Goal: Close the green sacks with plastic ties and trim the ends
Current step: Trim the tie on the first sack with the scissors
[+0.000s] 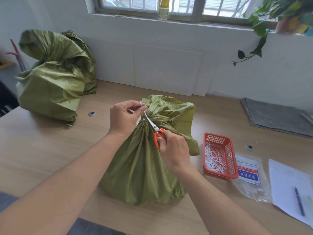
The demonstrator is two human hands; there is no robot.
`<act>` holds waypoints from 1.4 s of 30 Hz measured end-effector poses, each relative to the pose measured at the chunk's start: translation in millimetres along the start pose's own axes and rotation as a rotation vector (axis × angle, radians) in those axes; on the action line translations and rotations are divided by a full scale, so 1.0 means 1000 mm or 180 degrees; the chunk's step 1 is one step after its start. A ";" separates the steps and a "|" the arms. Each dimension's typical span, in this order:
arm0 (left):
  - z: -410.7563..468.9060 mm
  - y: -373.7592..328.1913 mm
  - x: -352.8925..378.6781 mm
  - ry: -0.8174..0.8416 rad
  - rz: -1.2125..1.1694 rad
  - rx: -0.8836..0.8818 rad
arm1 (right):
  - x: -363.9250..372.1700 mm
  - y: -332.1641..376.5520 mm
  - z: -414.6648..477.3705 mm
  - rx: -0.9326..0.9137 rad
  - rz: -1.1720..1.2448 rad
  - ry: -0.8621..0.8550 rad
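Atop the green sack, left hand pinches the plastic tie taut; right hand grips scissors for a close trim.

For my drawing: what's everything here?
Tied sack: 1, green, middle.
Other sack: 1, green, back left.
Tie: 1, white, round tied sack's neck.
Scissors: 1, orange handles, at the tie.
Basket: 1, red, right of tied sack.
Offcuts: many, white, in basket.
Packet: 1, clear, beside basket.
Paper: 1, white, far right.
Pen: 1, dark, on paper.
Mat: 1, grey, back right.
Bottle: 1, yellowish, windowsill.
Plant: 1, green, top right.
Left hand: pinching tie's tail.
Right hand: holding scissors.
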State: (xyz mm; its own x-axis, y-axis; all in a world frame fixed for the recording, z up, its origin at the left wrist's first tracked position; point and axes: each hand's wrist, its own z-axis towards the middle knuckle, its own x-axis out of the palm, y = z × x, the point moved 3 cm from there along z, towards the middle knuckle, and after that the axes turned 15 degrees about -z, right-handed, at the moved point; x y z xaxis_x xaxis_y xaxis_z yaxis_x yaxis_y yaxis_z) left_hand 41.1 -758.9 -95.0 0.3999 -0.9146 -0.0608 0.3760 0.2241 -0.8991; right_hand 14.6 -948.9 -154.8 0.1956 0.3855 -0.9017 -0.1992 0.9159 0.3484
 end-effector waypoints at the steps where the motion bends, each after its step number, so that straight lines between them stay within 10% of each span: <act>1: 0.000 -0.001 0.000 -0.0029 -0.0027 0.0004 | 0.000 -0.002 0.000 0.0094 0.0087 -0.0015; 14: -0.014 0.003 0.053 0.0250 -0.0274 -0.0259 | -0.007 -0.064 -0.002 0.1833 0.1684 -0.0131; 42: -0.134 0.114 0.328 0.1175 -0.0668 -0.2325 | 0.025 -0.307 -0.116 0.3227 0.1424 -0.0287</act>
State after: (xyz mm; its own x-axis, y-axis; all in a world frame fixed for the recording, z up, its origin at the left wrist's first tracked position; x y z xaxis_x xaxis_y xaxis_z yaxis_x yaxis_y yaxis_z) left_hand 102.9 -1078.8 -275.2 0.0355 -0.9927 0.1152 -0.2738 -0.1205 -0.9542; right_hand -31.0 -1233.4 -313.5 0.3796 0.6728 -0.6350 0.6000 0.3434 0.7226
